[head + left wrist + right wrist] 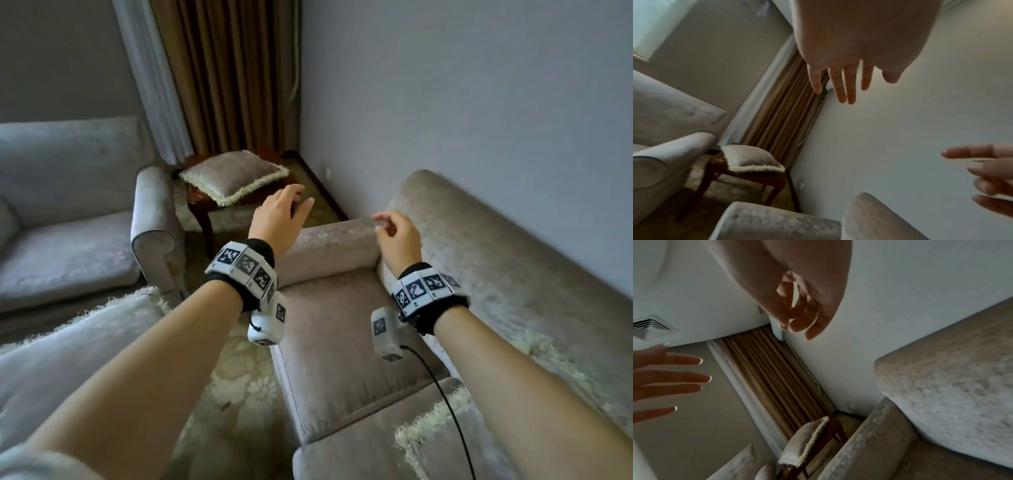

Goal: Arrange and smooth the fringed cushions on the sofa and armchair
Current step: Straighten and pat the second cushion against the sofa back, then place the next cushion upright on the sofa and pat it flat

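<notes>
A beige sofa [507, 274] runs along the right wall, its rolled arm [329, 240] pointing toward the room's corner. A second, paler seat, the armchair [68, 219], stands to the left, facing the view. Between the two, in the corner before a brown curtain [233, 75], a small dark wooden counter [202, 205] carries one fringed cushion [233, 176], lying flat with its cream fringe all round. Another cushion [68, 342] shows at the lower left, under the left forearm, and the fringe of a third [435, 431] lies on the sofa seat at the lower right. A patterned carpet [236, 394] covers the floor between the seats.

Both forearms reach forward, each wearing a black band with square markers. The left hand [279, 216] hovers in the air above the gap between sofa arm and counter, fingers straight and slightly spread, grasping nothing. The right hand [399, 236] hangs just above the sofa arm's far end, fingers loosely curled, thumb and forefinger near each other, nothing between them. Neither hand touches a cushion.
</notes>
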Demonstrator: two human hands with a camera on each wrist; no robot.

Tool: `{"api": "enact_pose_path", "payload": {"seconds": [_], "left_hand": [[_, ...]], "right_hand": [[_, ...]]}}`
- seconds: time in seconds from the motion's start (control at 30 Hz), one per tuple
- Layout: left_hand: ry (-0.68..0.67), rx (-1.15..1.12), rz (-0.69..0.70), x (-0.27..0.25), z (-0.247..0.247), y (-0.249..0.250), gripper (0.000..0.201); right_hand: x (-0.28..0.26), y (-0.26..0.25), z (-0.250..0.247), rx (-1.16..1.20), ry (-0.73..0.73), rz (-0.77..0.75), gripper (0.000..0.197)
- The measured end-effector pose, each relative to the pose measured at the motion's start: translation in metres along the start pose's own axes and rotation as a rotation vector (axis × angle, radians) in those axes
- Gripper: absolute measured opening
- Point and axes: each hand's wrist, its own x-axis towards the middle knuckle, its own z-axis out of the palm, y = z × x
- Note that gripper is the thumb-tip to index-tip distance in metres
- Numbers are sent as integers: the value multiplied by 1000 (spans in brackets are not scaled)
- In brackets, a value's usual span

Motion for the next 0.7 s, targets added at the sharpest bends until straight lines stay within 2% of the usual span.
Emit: {"api": "enact_pose_path", "payload": {"seconds": [0.2, 0.3, 0.43, 0.57, 0.7], "left_hand": [[56, 26, -102, 33, -41, -87, 41], [71, 61, -152, 59, -65, -148, 41], [121, 23, -290, 80, -104, -231, 41], [184, 41, -442, 67, -137, -305, 38], [251, 67, -637, 32, -163, -383, 39]], "right_hand": [[42, -30, 106, 22, -116, -21, 23], [63, -49, 170, 23, -152, -24, 24], [80, -77, 265, 40, -252, -18, 26], [70, -98, 356, 53, -412, 14, 24], [52, -102, 441, 57, -583, 31, 21]]}}
